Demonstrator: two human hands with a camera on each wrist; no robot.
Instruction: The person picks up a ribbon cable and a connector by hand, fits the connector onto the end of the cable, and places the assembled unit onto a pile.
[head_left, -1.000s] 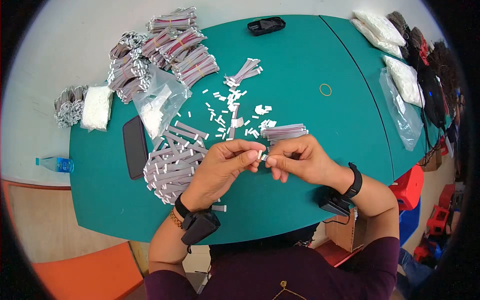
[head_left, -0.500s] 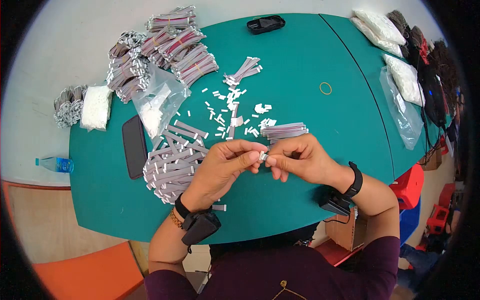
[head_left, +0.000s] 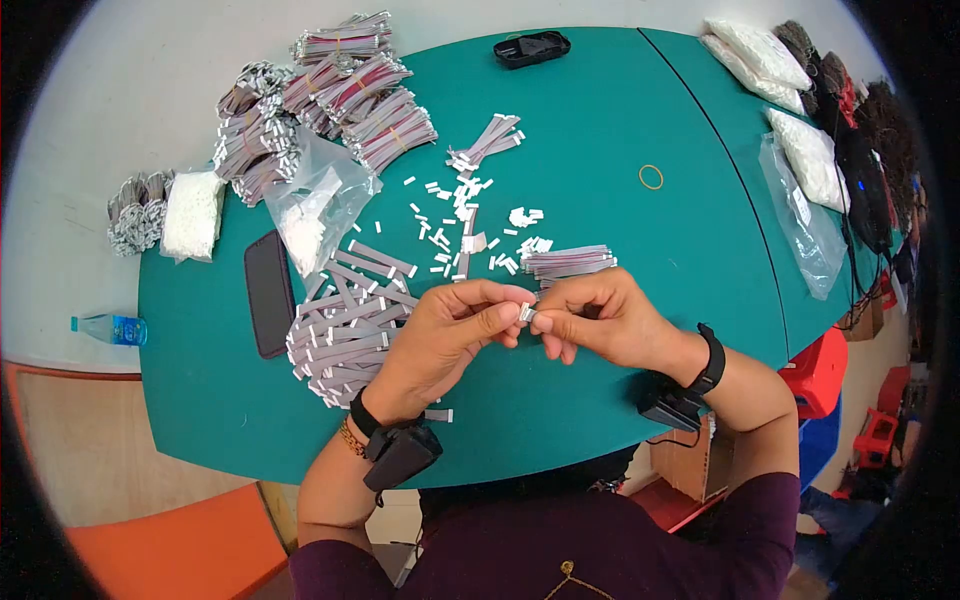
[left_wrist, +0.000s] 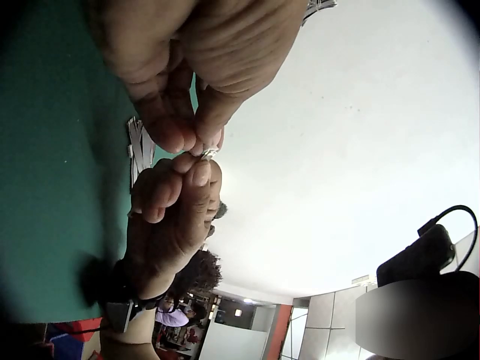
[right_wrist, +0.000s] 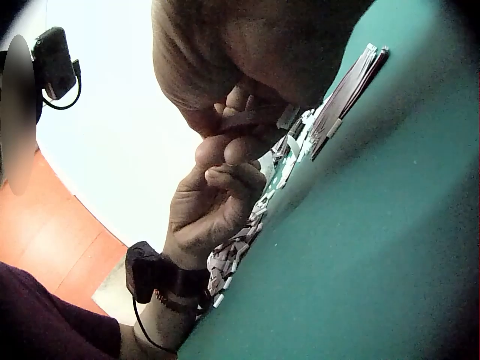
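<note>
— Head view first: what are the two hands on?

— Left hand and right hand meet above the near edge of the teal desk; the fingers of both are curled, tips pressed together on one small white connector; it sits pinched between the two hands, off the desk; a flat grey strip shows under the right thumb in the right wrist view.

— And the stuff around them?

— Flat grey ribbon cables with white ends lie in a loose heap just left of the left hand; a neat short stack of the same cables lies just beyond the right hand; small white plastic pieces are scattered across the middle; further back, banded bundles; a crumpled clear plastic bag; a slab-like black phone; a thin rubber band lying well apart on the right.

— The surface and the room?

— Smooth, matte, rounded desk, split by a seam on the right; pale floor behind it; an orange seat at lower left; a water bottle just off the desk's left edge.
</note>
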